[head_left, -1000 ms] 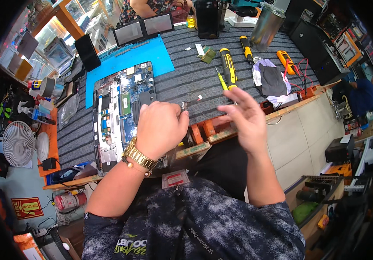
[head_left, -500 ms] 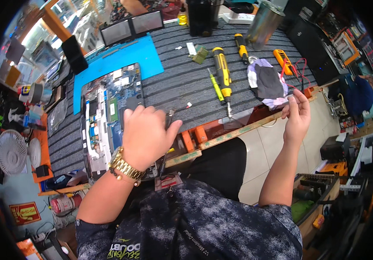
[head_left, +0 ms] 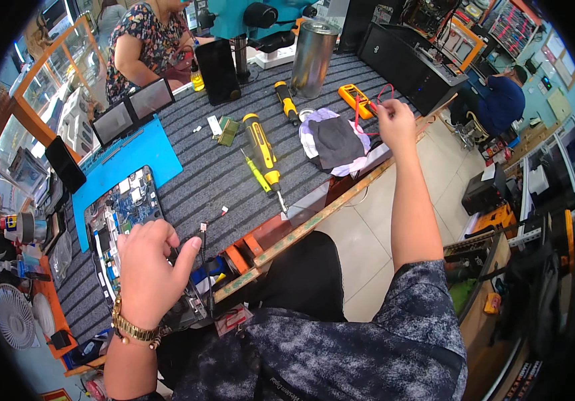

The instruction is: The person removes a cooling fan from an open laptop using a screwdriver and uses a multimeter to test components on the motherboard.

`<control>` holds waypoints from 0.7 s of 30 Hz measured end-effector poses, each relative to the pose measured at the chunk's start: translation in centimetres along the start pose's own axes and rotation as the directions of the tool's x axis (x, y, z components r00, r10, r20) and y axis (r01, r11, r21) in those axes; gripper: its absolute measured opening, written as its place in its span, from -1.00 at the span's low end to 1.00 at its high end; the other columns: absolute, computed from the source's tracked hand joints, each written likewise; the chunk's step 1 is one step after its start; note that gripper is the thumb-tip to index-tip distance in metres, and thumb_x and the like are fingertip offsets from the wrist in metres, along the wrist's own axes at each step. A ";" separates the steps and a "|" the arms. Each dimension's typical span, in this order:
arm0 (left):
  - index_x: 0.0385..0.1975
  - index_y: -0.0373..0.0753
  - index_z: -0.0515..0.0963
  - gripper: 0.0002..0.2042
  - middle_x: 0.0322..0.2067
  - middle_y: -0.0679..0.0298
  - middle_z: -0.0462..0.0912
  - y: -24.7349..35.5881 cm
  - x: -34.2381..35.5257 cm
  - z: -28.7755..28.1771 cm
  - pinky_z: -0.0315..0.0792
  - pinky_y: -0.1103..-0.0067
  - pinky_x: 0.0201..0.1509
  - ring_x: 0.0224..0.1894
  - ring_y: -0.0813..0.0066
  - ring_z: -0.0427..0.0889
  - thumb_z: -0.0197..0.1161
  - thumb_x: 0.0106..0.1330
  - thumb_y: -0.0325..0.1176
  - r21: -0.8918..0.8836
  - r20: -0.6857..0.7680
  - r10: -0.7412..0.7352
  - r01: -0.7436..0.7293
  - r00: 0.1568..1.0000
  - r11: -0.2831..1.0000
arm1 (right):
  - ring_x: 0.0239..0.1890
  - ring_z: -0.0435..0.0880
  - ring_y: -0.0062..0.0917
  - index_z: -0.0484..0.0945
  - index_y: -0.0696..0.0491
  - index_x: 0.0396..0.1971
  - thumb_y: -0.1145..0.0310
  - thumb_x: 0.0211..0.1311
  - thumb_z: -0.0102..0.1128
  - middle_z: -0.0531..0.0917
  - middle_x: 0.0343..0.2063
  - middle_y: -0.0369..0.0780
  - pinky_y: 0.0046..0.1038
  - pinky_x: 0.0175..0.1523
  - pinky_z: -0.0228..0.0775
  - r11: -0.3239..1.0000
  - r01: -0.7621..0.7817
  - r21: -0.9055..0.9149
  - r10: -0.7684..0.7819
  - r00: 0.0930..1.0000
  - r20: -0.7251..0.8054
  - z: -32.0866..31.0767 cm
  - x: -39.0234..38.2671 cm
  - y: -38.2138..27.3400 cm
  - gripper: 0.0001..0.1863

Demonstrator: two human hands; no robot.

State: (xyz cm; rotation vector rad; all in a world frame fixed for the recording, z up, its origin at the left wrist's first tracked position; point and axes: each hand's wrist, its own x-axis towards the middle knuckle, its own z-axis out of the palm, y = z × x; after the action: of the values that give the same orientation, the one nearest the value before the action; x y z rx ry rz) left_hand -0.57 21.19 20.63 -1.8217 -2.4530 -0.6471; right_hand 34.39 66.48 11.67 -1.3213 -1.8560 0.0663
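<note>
My left hand (head_left: 150, 267), with a gold watch on the wrist, rests over the near end of an opened laptop (head_left: 117, 204) whose circuit boards are bare. Its fingers are curled, and the forefinger and thumb pinch a thin black cable (head_left: 203, 234) that ends in a small plug. My right hand (head_left: 394, 123) is stretched far out to the right edge of the bench. Its fingertips are pinched on the red lead (head_left: 369, 101) of an orange multimeter (head_left: 354, 95).
On the grey ribbed bench mat lie a yellow screwdriver (head_left: 261, 142), a thinner green one (head_left: 255, 172), a grey cloth (head_left: 334, 140), a metal cylinder (head_left: 314, 57) and a blue work mat (head_left: 130, 160). A person (head_left: 144, 47) sits across the bench. A small fan (head_left: 14, 314) stands at lower left.
My right hand left the spot beside my left hand and swung out right to the multimeter's red lead. My left hand stayed by the laptop.
</note>
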 end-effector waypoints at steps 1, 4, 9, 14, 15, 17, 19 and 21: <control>-0.42 -0.18 0.54 -0.66 -0.50 0.28 0.52 0.2 0.0 -0.3 0.27 0.27 -0.02 -0.32 0.20 0.52 0.60 0.33 -0.18 -0.021 0.003 0.007 -0.007 1.000 1.000 | 0.13 0.73 -0.04 0.80 0.08 0.04 0.03 0.40 0.51 0.80 0.01 -0.03 -0.05 0.24 0.58 0.992 0.040 -0.120 -0.039 0.999 0.013 0.3 0.3 -0.8 -0.55; -0.44 -0.18 0.55 -0.70 -0.50 0.29 0.51 0.9 -0.1 -1.0 0.27 0.30 -0.05 -0.34 0.24 0.51 0.62 0.29 -0.25 -0.034 -0.012 0.051 -0.051 0.999 0.998 | 0.38 0.64 0.00 0.72 0.14 0.25 -0.31 0.34 0.46 0.71 0.25 0.04 0.03 0.42 0.52 0.956 0.022 -0.292 0.004 0.996 0.088 1.8 1.9 -3.0 -0.18; -0.47 -0.16 0.58 -0.70 -0.50 0.32 0.56 1.3 -1.0 -1.6 0.26 0.32 -0.05 -0.34 0.25 0.53 0.61 0.31 -0.24 -0.123 0.026 0.046 -0.043 0.999 0.991 | 0.31 0.75 0.00 0.77 0.18 0.20 -0.28 0.24 0.54 0.76 0.24 0.12 -0.06 0.41 0.60 0.923 -0.047 -0.382 0.223 0.875 0.431 3.2 4.8 -3.5 -0.17; -0.47 -0.22 0.61 -0.73 -0.51 0.27 0.60 -1.2 -1.4 -3.7 0.38 0.36 -0.19 -0.40 0.32 0.59 0.58 0.36 -0.29 -0.351 0.104 -0.007 0.044 0.995 0.935 | 0.16 0.77 0.03 0.76 0.24 0.06 -0.14 0.31 0.56 0.77 0.07 0.15 -0.08 0.28 0.62 0.978 0.001 -0.208 0.043 0.977 0.208 0.0 4.0 -5.2 -0.31; -0.46 -0.24 0.61 -0.73 -0.52 0.26 0.61 -1.7 -1.1 -4.1 0.42 0.38 -0.24 -0.42 0.35 0.61 0.57 0.37 -0.31 -0.398 0.140 -0.022 0.077 0.990 0.914 | 0.09 0.78 0.01 0.74 0.27 0.05 -0.09 0.35 0.56 0.76 0.02 0.11 -0.09 0.23 0.62 0.990 0.037 -0.135 -0.023 0.994 0.103 -1.4 2.9 -6.2 -0.34; -0.31 -0.30 0.66 -0.77 -0.51 0.39 0.57 -2.3 0.3 -4.3 0.41 0.55 -0.32 -0.42 0.66 0.46 0.53 0.49 -0.30 -0.590 0.215 0.046 0.092 0.976 0.802 | -0.06 0.73 -0.09 0.67 0.28 0.11 0.03 0.45 0.55 0.67 -0.09 0.01 -0.13 0.14 0.59 0.981 0.117 0.157 -0.125 0.991 0.042 -3.7 0.1 -9.3 -0.41; -0.15 -0.30 0.67 -0.76 -0.43 0.46 0.61 -1.7 2.6 -3.3 0.45 0.60 -0.24 -0.35 0.74 0.47 0.45 0.61 -0.22 -0.609 0.294 0.075 0.126 0.953 0.783 | -0.02 0.68 -0.13 0.61 0.25 0.23 0.19 0.48 0.54 0.62 -0.04 -0.02 -0.15 0.19 0.54 0.905 0.232 0.356 -0.268 0.962 0.054 -5.0 -3.3 -13.3 -0.45; 0.07 -0.33 0.64 -0.64 -0.20 0.35 0.73 0.6 5.7 -0.2 0.59 0.59 -0.11 -0.23 0.68 0.64 0.40 0.66 -0.10 -0.838 0.273 0.153 0.157 0.950 0.523 | 0.14 0.60 -0.05 0.58 0.24 0.32 0.28 0.39 0.58 0.62 0.04 0.00 -0.10 0.33 0.47 0.845 0.471 0.253 -0.492 0.870 0.026 -5.9 -6.5 -17.1 -0.39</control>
State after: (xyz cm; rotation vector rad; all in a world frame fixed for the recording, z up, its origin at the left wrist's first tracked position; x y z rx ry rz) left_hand -1.92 26.43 22.49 -2.3268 -2.4903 -2.0328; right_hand 25.85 51.27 19.85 -0.6670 -2.1323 0.0816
